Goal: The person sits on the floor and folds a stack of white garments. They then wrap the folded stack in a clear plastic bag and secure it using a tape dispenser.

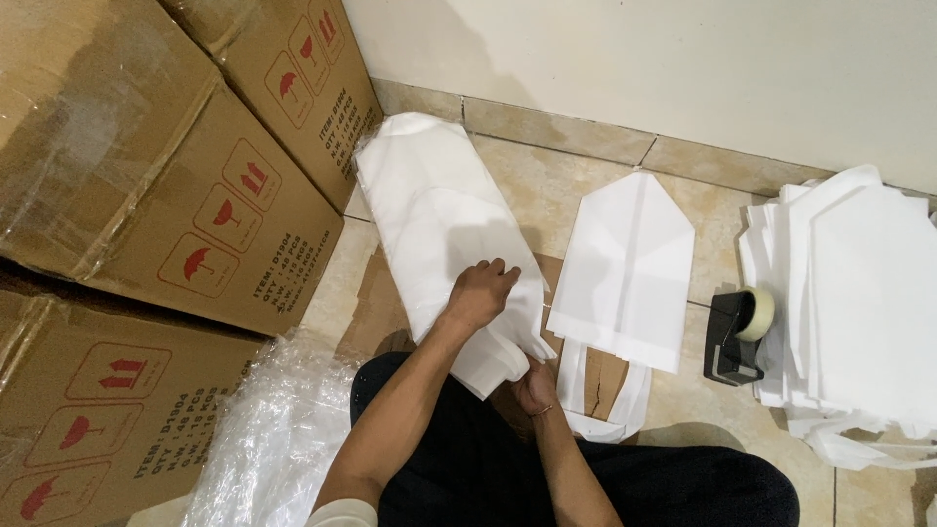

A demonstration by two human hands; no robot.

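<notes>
White bag (439, 220) lies on floor (547, 185), long axis running from lap toward wall. Left hand (480, 293) presses flat, grip open; right hand (535, 385) pinches near end.

Three brown cardboard boxes (146, 185), one black tape dispenser (734, 337), one crinkled clear plastic sheet (268, 439), two hands, three separate lots of white fabric bags (625, 263).
</notes>
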